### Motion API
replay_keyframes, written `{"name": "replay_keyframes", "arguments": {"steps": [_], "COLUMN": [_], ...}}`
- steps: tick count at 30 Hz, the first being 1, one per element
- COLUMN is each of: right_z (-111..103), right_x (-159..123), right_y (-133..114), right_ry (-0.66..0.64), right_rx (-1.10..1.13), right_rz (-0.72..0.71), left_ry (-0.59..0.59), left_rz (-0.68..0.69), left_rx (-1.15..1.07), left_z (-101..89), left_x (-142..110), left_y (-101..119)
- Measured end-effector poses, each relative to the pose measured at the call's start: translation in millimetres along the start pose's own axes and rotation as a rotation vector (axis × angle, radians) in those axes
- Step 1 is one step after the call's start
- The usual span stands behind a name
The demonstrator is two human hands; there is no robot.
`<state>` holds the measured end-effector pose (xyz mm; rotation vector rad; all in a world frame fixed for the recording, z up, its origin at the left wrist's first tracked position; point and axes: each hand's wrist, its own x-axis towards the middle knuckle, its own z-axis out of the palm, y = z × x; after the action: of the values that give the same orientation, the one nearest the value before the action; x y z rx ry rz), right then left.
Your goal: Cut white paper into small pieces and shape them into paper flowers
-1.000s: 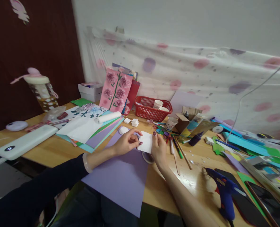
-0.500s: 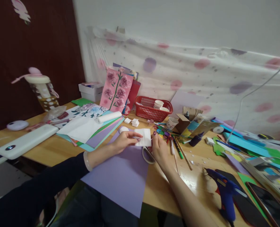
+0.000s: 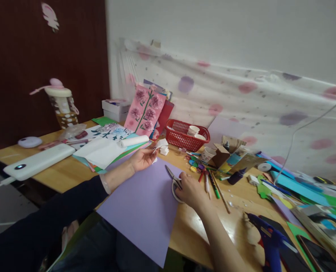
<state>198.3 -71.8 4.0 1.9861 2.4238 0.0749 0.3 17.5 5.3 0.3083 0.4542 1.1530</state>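
Paper (image 3: pixel 161 143) in left hand (image 3: pixel 143 159), 1 scissors (image 3: pixel 171 174) at right hand (image 3: pixel 192 192)

Left hand (image 3: pixel 145 160) has thin, soft-looking matt white paper (image 3: pixel 161 143), right hand (image 3: pixel 192 191) is at smooth metal scissors blades (image 3: pixel 172 176) with slight sheen, matt purple paper (image 3: pixel 141 213) lies smooth under both, glossy wood-look table (image 3: pixel 237 221) right of right hand, red latticed plastic basket (image 3: pixel 181 141) beyond.

Pale wall (image 3: pixel 227 30) behind wooden table (image 3: pixel 190 230)
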Motion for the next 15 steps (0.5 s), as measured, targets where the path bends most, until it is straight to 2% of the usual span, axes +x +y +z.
{"name": "replay_keyframes", "arguments": {"steps": [5, 10, 13, 15], "right_z": [-4.4, -6.7, -6.7, -7.5], "right_x": [-2.3, 0.6, 5.7, 9.5], "right_y": [6.1, 17.1, 22.9, 20.3], "right_ry": [-0.044, 0.115, 0.198, 0.214], "right_rx": [0.003, 0.122, 0.441, 0.838], "right_rz": [0.086, 0.067, 0.078, 0.116], "left_ry": [-0.002, -0.035, -0.028, -0.034], "left_rz": [-0.012, -0.009, -0.007, -0.015], "left_rx": [-0.038, -0.063, -0.036, -0.029], "left_z": [1.9, 2.9, 1.1, 0.1], "left_x": [-1.8, -4.4, -3.7, -3.0], "left_y": [2.1, 2.5, 0.2, -1.2]}}
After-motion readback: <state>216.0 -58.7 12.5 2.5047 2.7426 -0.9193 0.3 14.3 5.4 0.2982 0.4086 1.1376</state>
